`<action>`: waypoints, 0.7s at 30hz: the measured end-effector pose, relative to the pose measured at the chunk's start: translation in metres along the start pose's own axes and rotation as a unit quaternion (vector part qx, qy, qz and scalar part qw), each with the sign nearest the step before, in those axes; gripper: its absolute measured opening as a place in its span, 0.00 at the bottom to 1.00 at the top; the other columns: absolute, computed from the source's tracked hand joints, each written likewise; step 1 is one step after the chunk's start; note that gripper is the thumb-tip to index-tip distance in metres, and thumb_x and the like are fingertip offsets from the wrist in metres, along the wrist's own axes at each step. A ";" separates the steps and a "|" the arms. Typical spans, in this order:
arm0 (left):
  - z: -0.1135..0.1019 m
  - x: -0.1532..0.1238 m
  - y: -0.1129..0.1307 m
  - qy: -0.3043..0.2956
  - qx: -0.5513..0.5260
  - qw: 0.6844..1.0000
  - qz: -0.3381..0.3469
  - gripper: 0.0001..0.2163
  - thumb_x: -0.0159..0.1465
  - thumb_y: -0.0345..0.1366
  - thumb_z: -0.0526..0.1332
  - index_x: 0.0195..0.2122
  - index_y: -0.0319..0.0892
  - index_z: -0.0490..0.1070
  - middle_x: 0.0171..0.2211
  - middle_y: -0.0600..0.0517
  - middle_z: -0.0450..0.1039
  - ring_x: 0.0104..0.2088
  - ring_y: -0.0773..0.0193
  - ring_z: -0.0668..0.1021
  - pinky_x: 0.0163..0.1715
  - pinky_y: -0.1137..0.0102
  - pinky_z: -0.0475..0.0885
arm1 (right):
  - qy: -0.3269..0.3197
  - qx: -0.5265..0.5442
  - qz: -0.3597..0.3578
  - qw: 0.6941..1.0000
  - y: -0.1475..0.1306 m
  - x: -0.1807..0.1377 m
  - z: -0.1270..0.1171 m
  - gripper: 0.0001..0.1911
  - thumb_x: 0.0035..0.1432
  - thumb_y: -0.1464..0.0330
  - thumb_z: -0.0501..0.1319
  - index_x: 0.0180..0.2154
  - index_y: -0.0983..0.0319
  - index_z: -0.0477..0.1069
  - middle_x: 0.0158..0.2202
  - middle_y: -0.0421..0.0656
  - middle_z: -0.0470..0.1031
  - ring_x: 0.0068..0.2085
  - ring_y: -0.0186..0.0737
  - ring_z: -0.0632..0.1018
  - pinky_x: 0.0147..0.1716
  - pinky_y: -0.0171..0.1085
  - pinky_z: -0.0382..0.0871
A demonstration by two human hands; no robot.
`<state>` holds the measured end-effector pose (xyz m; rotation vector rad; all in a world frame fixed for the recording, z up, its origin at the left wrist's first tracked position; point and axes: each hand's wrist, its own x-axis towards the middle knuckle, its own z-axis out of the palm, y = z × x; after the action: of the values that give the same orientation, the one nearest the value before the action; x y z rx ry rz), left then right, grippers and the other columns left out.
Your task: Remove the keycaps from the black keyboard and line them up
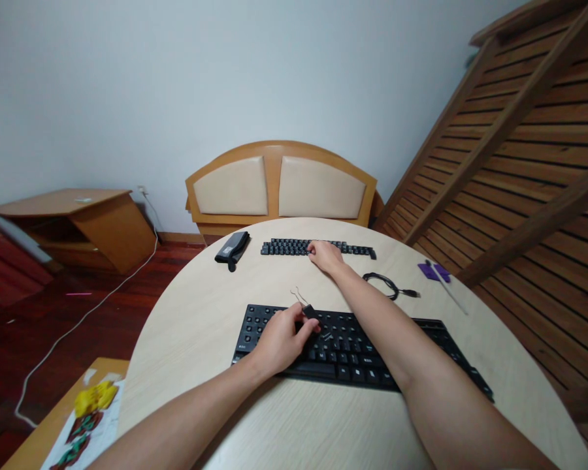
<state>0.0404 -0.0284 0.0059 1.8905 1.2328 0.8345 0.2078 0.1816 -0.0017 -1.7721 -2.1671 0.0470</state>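
Note:
A black keyboard [343,371] lies on the round table [186,346], many keycaps gone from its left part and others still fitted near the front. Over it, my left hand [283,336] is closed round the black handle of a keycap puller [311,314], whose two wire prongs point away from me. Farther back, loose black keycaps [287,247] lie in several long rows. My right hand [326,256] reaches across the keyboard to these rows, its fingers pinched together on a keycap there; the fingers partly hide it.
A folded black pouch [233,247] lies at the back left of the table. Right of my forearm are a coiled black USB cable [392,287] and a purple cloth [427,270] with a thin white stick [449,292] across it. A wooden slatted frame [529,163] leans at the right.

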 end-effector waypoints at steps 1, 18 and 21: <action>0.000 0.000 0.001 0.000 0.000 1.000 -0.002 0.08 0.67 0.40 0.57 0.33 0.43 0.69 0.34 0.50 0.81 0.37 0.56 0.80 0.38 0.67 0.70 | 0.000 0.000 -0.001 1.000 0.000 0.000 0.000 0.12 0.57 0.71 0.60 0.44 0.55 0.76 0.44 0.41 0.80 0.46 0.41 0.78 0.44 0.36 0.69; 0.001 0.000 -0.002 0.002 0.005 1.000 0.004 0.08 0.67 0.40 0.57 0.34 0.43 0.70 0.34 0.49 0.81 0.37 0.56 0.80 0.38 0.68 0.70 | 0.018 -0.018 -0.049 0.998 -0.002 0.002 0.007 0.16 0.59 0.67 0.61 0.49 0.54 0.75 0.48 0.44 0.74 0.48 0.45 0.76 0.48 0.38 0.67; 0.001 0.001 -0.003 0.000 0.009 1.000 0.008 0.09 0.67 0.40 0.57 0.34 0.42 0.71 0.34 0.49 0.80 0.37 0.56 0.80 0.38 0.68 0.70 | 0.021 -0.019 -0.053 0.998 -0.001 0.004 0.011 0.15 0.59 0.67 0.61 0.48 0.54 0.76 0.47 0.44 0.74 0.48 0.44 0.76 0.49 0.37 0.67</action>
<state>0.0400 -0.0273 0.0028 1.9165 1.2304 0.8339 0.2028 0.1873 -0.0109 -1.6601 -2.2409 -0.0559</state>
